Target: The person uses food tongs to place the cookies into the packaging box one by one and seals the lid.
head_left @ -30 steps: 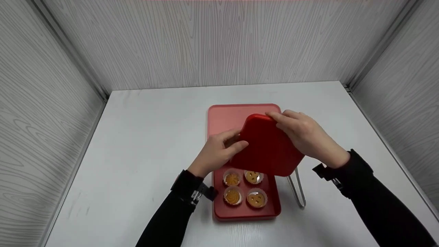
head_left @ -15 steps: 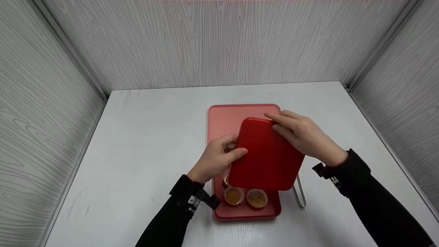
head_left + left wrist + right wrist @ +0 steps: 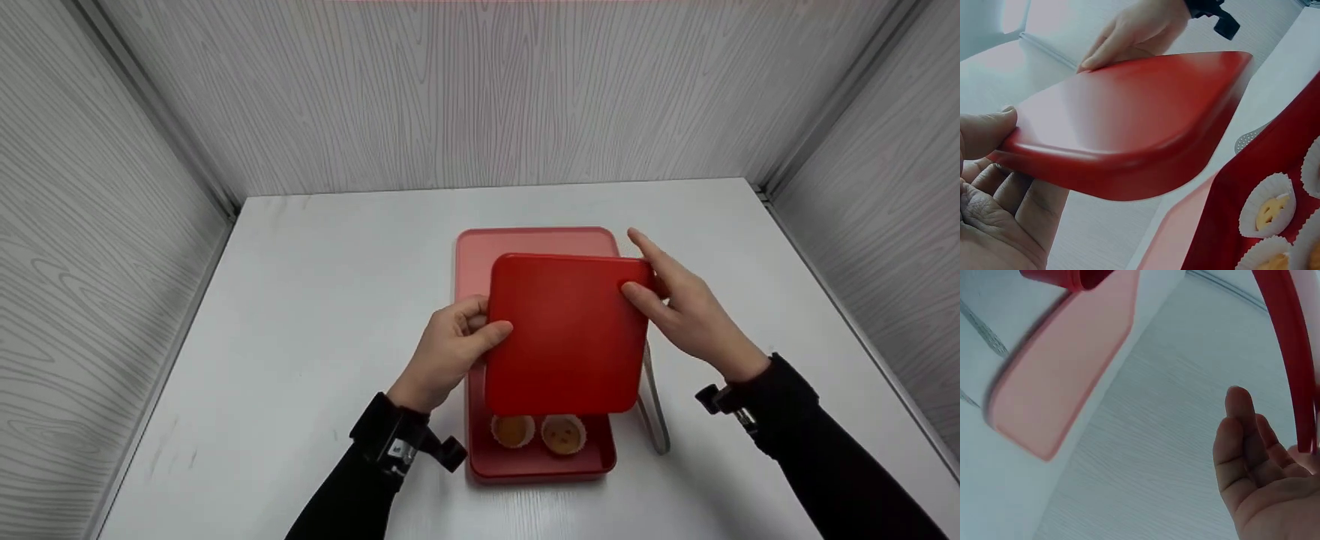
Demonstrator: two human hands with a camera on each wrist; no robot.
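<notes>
Both hands hold a red rectangular lid with rounded corners, raised and tilted. My left hand pinches its left edge, thumb on the outer face and fingers behind. At the upper right corner, my right hand has its thumb on the face; its forefinger points up past the edge. Under the lid stands a red box, partly hidden. Two paper cups with cookies show at its near end; the left wrist view shows several cups, including a cookie with holes.
A pink tray lies flat behind the box. Metal tongs lie along the right side, partly covered by the lid; a perforated end shows in the left wrist view. Wood-grained panels enclose the white table.
The lid has turned more upright and squared up, shifting slightly left and covering more cups. My right hand has moved from the top edge to the upper right corner, thumb now on the face.
</notes>
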